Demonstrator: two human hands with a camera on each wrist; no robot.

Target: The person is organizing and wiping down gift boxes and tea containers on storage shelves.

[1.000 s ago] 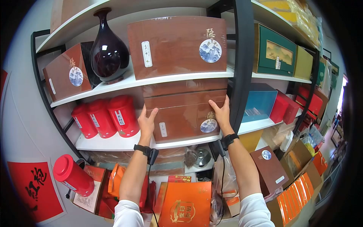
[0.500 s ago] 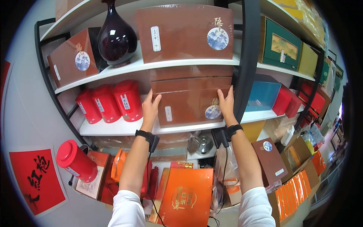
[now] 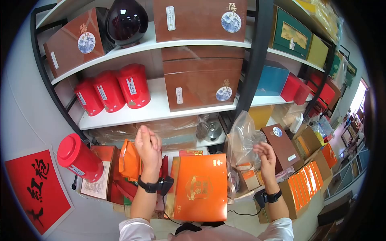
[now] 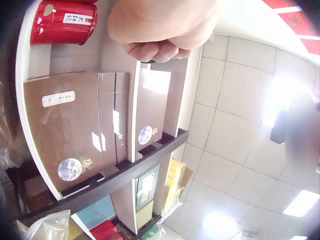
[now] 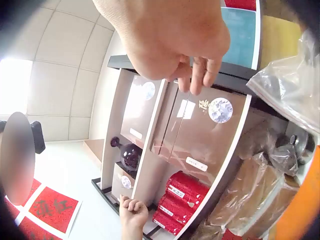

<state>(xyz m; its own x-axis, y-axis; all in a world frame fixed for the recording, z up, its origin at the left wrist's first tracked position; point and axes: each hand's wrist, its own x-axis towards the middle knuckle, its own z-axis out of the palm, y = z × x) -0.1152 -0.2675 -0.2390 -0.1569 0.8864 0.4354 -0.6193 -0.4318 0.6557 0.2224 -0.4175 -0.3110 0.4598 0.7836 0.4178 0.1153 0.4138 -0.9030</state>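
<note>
Both hands are off the shelf and hold nothing. My left hand [image 3: 148, 148] is raised below the middle shelf, its fingers bent loosely, near an orange bag [image 3: 129, 160]. On the other side, my right hand [image 3: 266, 160] hangs with loosely bent fingers beside a clear plastic bag [image 3: 241, 138] and a brown box [image 3: 279, 146]. On the middle shelf [image 3: 161, 96] stand stacked brown boxes [image 3: 201, 88] with a round blue-and-white picture. Red tea canisters [image 3: 134, 86] stand to their left. A flat orange gift box [image 3: 201, 186] lies in front of my body, between the forearms.
A dark vase [image 3: 126, 22] and another large brown box [image 3: 197, 20] stand on the shelf above. At lower left, a red canister [image 3: 82, 160] leans over a framed picture. A black shelf post [image 3: 257, 56] divides the rack. An open carton [image 3: 311, 180] holds orange packs at right.
Both hands have let go of the brown box's sides and come down and back toward my body. The box stays on the shelf. The head view has tilted downward.
</note>
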